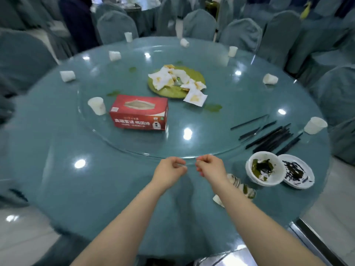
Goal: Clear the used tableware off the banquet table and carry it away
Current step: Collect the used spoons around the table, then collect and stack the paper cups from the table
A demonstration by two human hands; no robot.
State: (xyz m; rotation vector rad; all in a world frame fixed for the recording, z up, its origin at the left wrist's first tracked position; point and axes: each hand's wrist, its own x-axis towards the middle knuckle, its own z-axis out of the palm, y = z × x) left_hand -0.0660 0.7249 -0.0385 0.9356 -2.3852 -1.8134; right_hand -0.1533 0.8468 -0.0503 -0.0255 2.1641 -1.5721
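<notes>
Used tableware is spread over the round banquet table (57, 169): two white bowls (266, 170) smeared with dark and green residue sit at about four o'clock from the hands, with black chopsticks (272, 136) scattered just beyond them at two o'clock. White paper cups (97, 105) are dotted round the table's rim, several tipped on their sides. Stained napkins (178, 81) lie over a green patch on the glass turntable (192, 150) at twelve o'clock.

Both forearms are stretched forward, nearly parallel. The left hand (169, 172) and right hand (210, 167) are held close together at the turntable's near edge, fingers curled inward. Something thin appears to be pinched by each; what it is cannot be told.

A red tissue box (139, 112) is seen at eleven o'clock; large white Chinese characters are printed on its front, too blurred to be read reliably. Chairs (199, 24) in grey-blue covers ring the table.
</notes>
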